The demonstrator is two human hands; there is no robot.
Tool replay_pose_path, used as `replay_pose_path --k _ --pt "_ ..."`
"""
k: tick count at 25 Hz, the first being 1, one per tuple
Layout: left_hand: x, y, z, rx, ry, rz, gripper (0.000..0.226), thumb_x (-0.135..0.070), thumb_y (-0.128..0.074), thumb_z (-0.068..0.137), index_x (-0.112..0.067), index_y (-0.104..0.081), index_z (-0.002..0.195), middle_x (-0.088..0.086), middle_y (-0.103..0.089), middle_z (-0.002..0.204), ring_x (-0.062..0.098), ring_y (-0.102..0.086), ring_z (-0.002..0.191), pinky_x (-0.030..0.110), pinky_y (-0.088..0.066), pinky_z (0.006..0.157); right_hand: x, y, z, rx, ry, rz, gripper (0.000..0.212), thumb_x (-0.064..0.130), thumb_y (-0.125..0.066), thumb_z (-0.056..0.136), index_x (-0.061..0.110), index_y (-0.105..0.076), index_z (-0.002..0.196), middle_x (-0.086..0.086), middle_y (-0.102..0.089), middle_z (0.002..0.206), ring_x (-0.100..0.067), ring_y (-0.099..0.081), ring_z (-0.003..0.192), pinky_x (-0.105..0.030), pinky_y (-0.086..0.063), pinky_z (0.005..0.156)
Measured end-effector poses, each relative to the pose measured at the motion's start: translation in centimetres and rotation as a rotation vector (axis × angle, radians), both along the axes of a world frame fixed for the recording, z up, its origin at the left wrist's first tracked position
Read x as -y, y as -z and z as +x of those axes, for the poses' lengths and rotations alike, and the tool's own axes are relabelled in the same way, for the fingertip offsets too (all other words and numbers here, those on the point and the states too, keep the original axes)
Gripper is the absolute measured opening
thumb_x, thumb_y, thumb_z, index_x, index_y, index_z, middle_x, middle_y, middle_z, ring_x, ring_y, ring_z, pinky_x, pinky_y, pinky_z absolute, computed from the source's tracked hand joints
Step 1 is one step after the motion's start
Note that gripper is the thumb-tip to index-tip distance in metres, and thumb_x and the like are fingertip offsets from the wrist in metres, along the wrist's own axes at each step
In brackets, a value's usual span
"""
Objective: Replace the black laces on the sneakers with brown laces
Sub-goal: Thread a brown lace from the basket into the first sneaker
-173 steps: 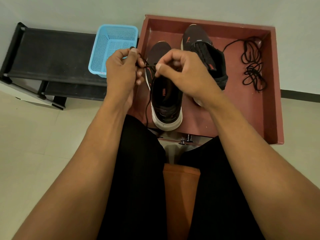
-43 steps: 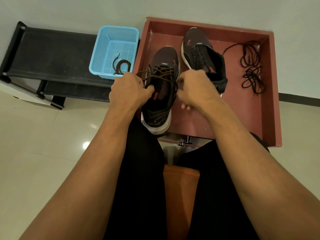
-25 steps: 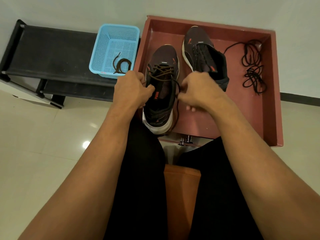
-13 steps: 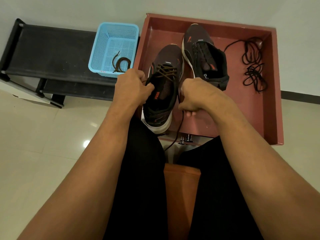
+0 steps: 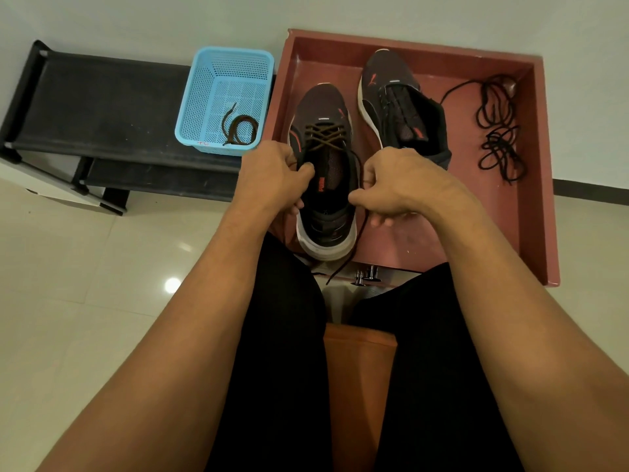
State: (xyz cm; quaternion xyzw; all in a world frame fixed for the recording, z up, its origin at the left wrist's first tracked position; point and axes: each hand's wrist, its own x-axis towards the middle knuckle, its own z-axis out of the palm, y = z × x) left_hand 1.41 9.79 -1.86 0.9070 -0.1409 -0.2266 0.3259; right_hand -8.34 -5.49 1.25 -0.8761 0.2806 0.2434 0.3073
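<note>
**Brown lace nearly home on the first sneaker**

At far left a low black rack (image 5: pixel 102 107) stands against the wall and carries a blue basket (image 5: pixel 200 97). The spare brown lace (image 5: pixel 240 129) lies coiled in the basket's near corner.

Just right of the basket, in the red tray (image 5: pixel 531 172), the near sneaker (image 5: pixel 323 103) lies toe away from you and heel toward your knees. Its long axis runs straight out between your two hands.

Your left hand (image 5: pixel 269 175) is fisted at the shoe's left rim with the thumb over the collar. It appears to pinch one end of the brown lace (image 5: pixel 325 136), though the fingers hide it. Your right hand (image 5: pixel 398 185) is curled at the right rim, pinching the other end, which trails down past the heel toward the floor. Both hands sit equally close, one on each side of the opening.

The lace already crosses the lower eyelets, so the job in hand looks like drawing it snug or filling the top holes, with both ends pulled evenly out and back along that axis.

Farther right, the far sneaker (image 5: pixel 398 107) lies at a slant with no lace in it, so half the task remains. The black laces (image 5: pixel 497 131) lie tangled by the tray's right wall, well apart from both shoes.

The tray sits on pale glossy floor tile, tight against a plain wall.
</note>
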Motion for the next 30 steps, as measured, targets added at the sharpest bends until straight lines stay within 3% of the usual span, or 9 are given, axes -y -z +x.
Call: replay_pose_path --k 4,7,8,10,12,16,20,24,30 --pt "0.1 -0.1 -0.1 -0.041 0.014 -0.006 0.040 -0.041 -0.073 0.096 -0.017 -0.050 0.073 0.006 -0.068 0.054 0.009 -0.066 0.040 0.019 -0.045 0.040 0.2 -0.8 -0.7 0.253 0.139 0.229 0.014 0.023 -0.068 0.092 0.011 -0.069 0.085 -0.004 -0.075 0.065 -0.022 -0.062 0.054 -0.029 -0.046 0.049" --pt "-0.5 -0.1 0.7 0.246 0.052 -0.002 0.046 -0.059 -0.070 0.091 -0.023 -0.057 0.066 -0.008 -0.063 0.053 0.005 -0.062 0.049 0.025 -0.046 0.057 0.0 -1.2 -0.7 0.401 0.272 0.619 0.004 0.010 -0.062 0.099 0.009 -0.065 0.097 -0.009 -0.073 0.072 -0.014 -0.057 0.055 -0.022 -0.040 0.043" --pt "-0.7 -0.5 0.6 0.322 0.066 -0.080 0.045 -0.060 -0.066 0.093 -0.025 -0.061 0.065 -0.010 -0.059 0.053 0.001 -0.057 0.051 0.026 -0.042 0.059 0.1 -1.3 -0.7 0.447 0.318 0.714 0.003 0.008 -0.061 0.101 0.008 -0.064 0.103 -0.010 -0.072 0.073 -0.014 -0.058 0.055 -0.020 -0.041 0.043" --pt "-0.5 -1.6 -0.1 0.260 0.144 -0.308 0.046 -0.056 -0.055 0.103 -0.027 -0.070 0.070 -0.009 -0.057 0.052 0.002 -0.053 0.049 0.025 -0.040 0.057 0.4 -1.3 -0.7 0.527 0.398 0.818 0.010 0.007 -0.061 0.102 0.005 -0.063 0.112 -0.012 -0.073 0.076 -0.016 -0.062 0.056 -0.020 -0.044 0.044" --pt "-0.1 -2.7 -1.3 0.028 0.227 -0.432 0.055 -0.051 -0.043 0.110 -0.017 -0.075 0.080 -0.004 -0.060 0.050 0.007 -0.051 0.042 0.023 -0.040 0.050 0.8 -1.2 -0.6 0.579 0.461 0.844 0.012 0.010 -0.061 0.104 0.005 -0.062 0.116 -0.011 -0.074 0.077 -0.016 -0.065 0.057 -0.020 -0.047 0.047" --pt "-0.3 -2.5 -1.6 -0.262 0.460 -0.382 0.060 -0.047 -0.038 0.112 -0.008 -0.070 0.080 0.003 -0.062 0.055 0.011 -0.035 0.037 0.019 -0.029 0.041 1.6 -0.7 -0.4 0.672 0.592 0.860 0.005 0.010 -0.060 0.105 0.006 -0.060 0.109 -0.009 -0.073 0.076 -0.014 -0.065 0.057 -0.021 -0.051 0.050" --pt "-0.2 -2.0 -1.2 -0.266 0.352 -0.449 0.046 -0.034 -0.036 0.115 -0.014 -0.052 0.077 -0.006 -0.031 0.051 0.005 -0.023 0.040 0.015 -0.023 0.040 2.3 -0.3 -0.3 0.772 0.659 0.915 0.005 0.010 -0.064 0.103 0.005 -0.063 0.103 -0.012 -0.073 0.082 -0.015 -0.067 0.064 -0.023 -0.056 0.059" --pt "0.1 -1.3 -1.1 -0.231 0.217 -0.476 0.026 -0.024 -0.036 0.115 -0.022 -0.042 0.090 -0.006 -0.035 0.061 0.002 -0.028 0.043 0.015 -0.026 0.040 1.3 0.4 -0.3 0.692 0.441 0.948 0.017 0.007 -0.076 0.094 0.000 -0.069 0.108 -0.012 -0.072 0.088 -0.017 -0.071 0.075 -0.024 -0.060 0.069" --pt "0.6 -1.3 -1.3 -0.255 0.112 -0.503 0.030 -0.045 -0.032 0.113 -0.023 -0.035 0.094 -0.005 -0.032 0.063 0.007 -0.027 0.047 0.023 -0.024 0.042 1.0 1.6 0.5 0.685 0.311 0.852 0.018 0.003 -0.082 0.088 -0.002 -0.073 0.103 -0.012 -0.075 0.084 -0.015 -0.072 0.076 -0.024 -0.061 0.070"
